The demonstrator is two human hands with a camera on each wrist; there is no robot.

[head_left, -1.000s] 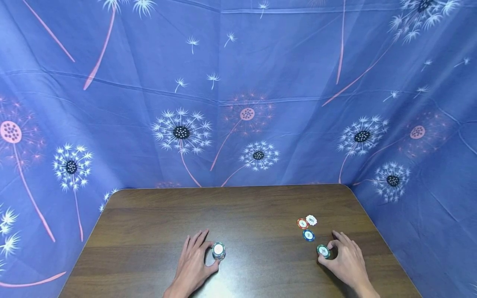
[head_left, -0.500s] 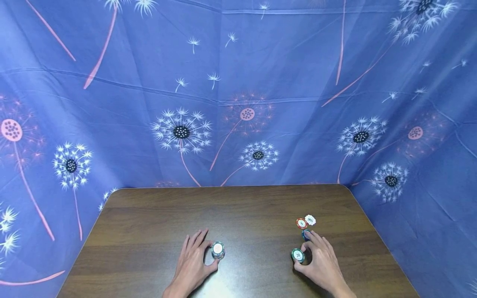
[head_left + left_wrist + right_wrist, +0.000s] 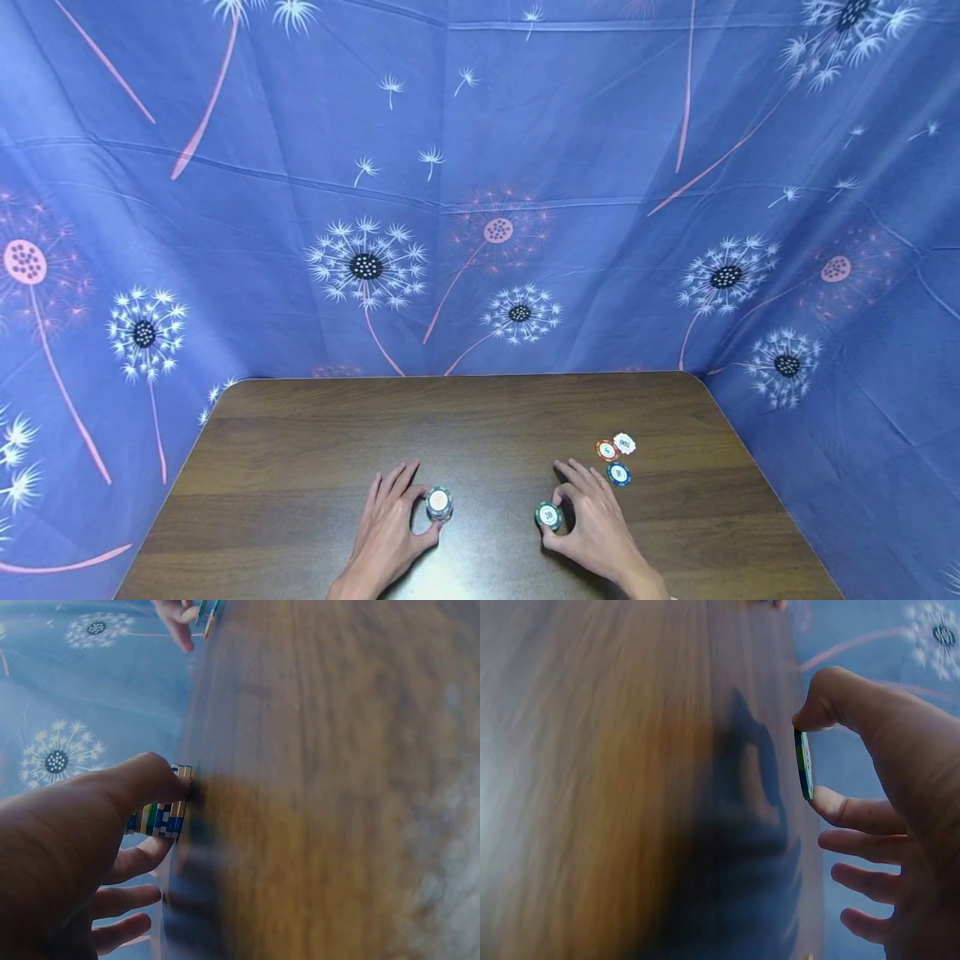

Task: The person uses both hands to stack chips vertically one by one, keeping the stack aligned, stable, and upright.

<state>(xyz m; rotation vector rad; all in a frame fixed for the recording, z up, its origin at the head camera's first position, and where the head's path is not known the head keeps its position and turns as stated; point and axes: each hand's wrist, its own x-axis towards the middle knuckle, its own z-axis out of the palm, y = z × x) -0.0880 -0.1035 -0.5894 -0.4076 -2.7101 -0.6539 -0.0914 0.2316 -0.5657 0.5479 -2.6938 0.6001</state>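
Between the thumb and index finger of my left hand (image 3: 387,527) is a stack of poker chips (image 3: 439,503), with a green-edged, pale-centred chip on top. The left wrist view shows the stack's layered blue, white, green and yellowish edges (image 3: 166,817) standing on the table. My right hand (image 3: 592,521) pinches one green poker chip (image 3: 549,516) marked 20 by its rim. In the right wrist view this green chip (image 3: 804,763) is seen edge-on, apart from the table surface, with a shadow beside it. The other right fingers stay spread, touching nothing.
Three loose chips lie flat at the right: a red one (image 3: 607,451), a white one (image 3: 625,443) and a blue one (image 3: 618,474). Red and white touch or overlap. A blue dandelion-print cloth (image 3: 480,150) hangs behind the brown wooden table (image 3: 315,433).
My right hand has carried the green chip leftward, away from the loose chips and toward the stack. The blue chip, partly covered midway, shows fully again. My left hand stays at the stack.
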